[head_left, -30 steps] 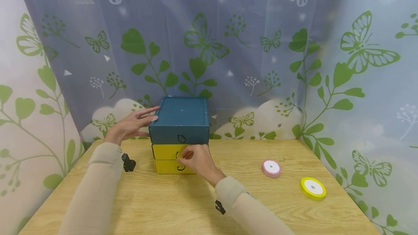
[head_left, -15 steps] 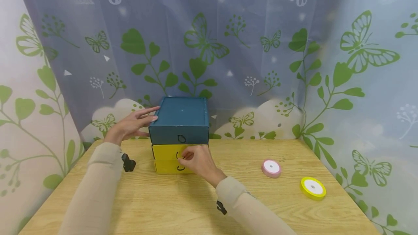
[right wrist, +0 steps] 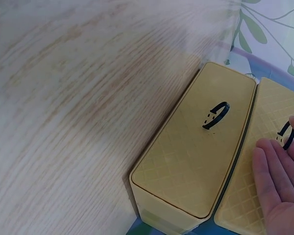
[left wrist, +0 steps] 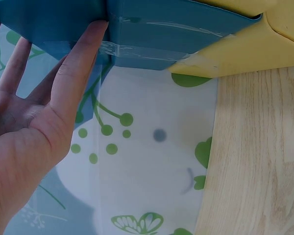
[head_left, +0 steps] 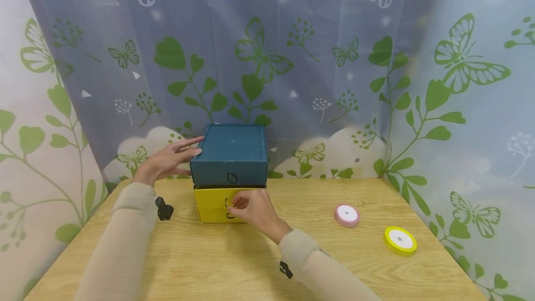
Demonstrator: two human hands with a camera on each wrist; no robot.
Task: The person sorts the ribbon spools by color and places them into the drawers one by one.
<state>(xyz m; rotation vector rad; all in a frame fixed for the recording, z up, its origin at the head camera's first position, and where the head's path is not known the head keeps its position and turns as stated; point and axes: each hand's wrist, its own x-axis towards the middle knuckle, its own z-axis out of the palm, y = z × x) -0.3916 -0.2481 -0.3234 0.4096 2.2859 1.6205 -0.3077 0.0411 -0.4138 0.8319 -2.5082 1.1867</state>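
A small drawer box (head_left: pixel 234 143) with a blue top and yellow lower drawers stands on the table. My left hand (head_left: pixel 165 159) rests its straight fingers against the box's upper left side; in the left wrist view the thumb touches the blue wall (left wrist: pixel 152 34). With thumb and fingers, my right hand (head_left: pixel 257 210) pinches the dark loop handle (right wrist: pixel 290 141) of the middle yellow drawer (head_left: pixel 209 201). That drawer stands slightly out, with a dark gap above its front. Below it, the bottom yellow drawer (right wrist: pixel 196 152) is flush, its own loop handle (right wrist: pixel 226 116) standing free.
To the right on the wooden table (head_left: pixel 334 264) lie a pink-rimmed ribbon spool (head_left: pixel 347 215) and a yellow-rimmed ribbon spool (head_left: pixel 400 240). A curtain (head_left: pixel 309 82) printed with leaves and butterflies hangs behind the box and along the sides.
The middle yellow drawer has slid a little out toward me, my right hand moving with its handle. The dark gap above its front has widened. My left hand stays put.
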